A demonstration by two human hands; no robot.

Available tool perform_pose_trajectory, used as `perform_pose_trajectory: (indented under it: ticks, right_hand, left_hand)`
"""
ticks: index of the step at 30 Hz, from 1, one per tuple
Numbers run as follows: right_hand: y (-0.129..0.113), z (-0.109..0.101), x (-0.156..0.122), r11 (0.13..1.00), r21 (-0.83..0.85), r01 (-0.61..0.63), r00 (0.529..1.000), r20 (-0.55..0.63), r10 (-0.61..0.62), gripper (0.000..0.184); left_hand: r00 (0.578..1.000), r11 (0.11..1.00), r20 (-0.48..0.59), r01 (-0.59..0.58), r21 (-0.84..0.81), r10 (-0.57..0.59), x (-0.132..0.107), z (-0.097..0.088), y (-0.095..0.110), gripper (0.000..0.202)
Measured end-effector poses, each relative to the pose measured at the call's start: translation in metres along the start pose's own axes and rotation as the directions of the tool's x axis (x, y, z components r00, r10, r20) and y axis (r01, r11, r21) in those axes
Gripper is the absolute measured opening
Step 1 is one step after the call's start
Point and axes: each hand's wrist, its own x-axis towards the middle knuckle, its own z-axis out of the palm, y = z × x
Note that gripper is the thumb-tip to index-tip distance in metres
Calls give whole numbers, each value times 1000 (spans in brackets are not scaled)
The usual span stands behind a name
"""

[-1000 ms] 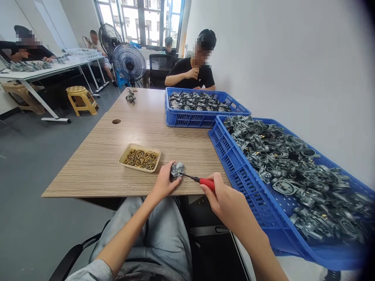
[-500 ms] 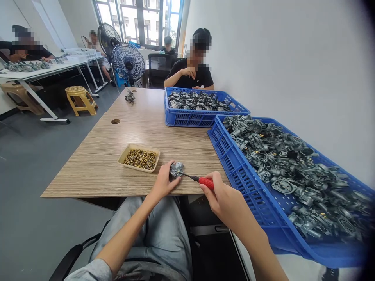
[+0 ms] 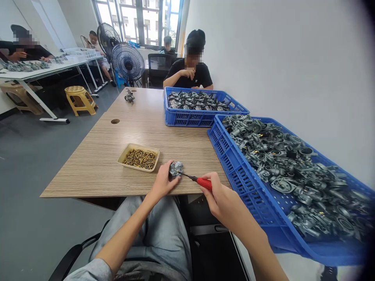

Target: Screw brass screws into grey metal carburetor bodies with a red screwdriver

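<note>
Near the front edge of the wood-grain table [image 3: 96,164], my left hand [image 3: 163,180] is closed around a small grey metal carburetor body [image 3: 176,168], thumb and fingers on either side of it. My right hand [image 3: 224,197] grips the red handle of a screwdriver [image 3: 205,183]. Its dark shaft points left, and the tip meets the carburetor body; what exactly it touches there is too small to make out. Just left of my left hand stands a cream plastic tray [image 3: 123,163] holding many small brass parts [image 3: 140,158].
On the right, a blue crate [image 3: 243,183] is heaped with grey carburetor bodies [image 3: 281,156]. Behind it another blue crate [image 3: 187,120] holds rows of carburetors. One carburetor [image 3: 129,96] lies at the table's far left. A person [image 3: 190,74] sits across the table.
My hands, the screwdriver and the carburetor body keep almost the same position. The view has shifted very slightly. The person across the table has lowered their head a little.
</note>
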Motion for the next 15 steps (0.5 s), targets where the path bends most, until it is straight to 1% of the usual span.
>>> perform_pose_trajectory:
  ticks: [3,8,10,12,15]
  right_hand:
    - [1,2,2,998,-46,-50,999,-8,50,8]
    - [3,5,4,973,-186,-135,991,-22,133,16]
    - [4,5,4,968,-206,-146,989,-26,143,18]
    - [5,3,3,977,-180,-115,993,-33,111,17]
    - [4,-1,0,997,-79,-20,999,-29,17,13]
  left_hand:
    - [1000,1000,-5,-3,2,3,0,0,0,67]
    - [1000,1000,0,0,-3,0,0,0,0,66]
    - [1000,1000,1,1,-2,-1,0,0,0,66]
    - [1000,1000,-1,1,2,-1,0,0,-1,66]
    - [1000,1000,-5,-2,7,2,0,1,-2,67]
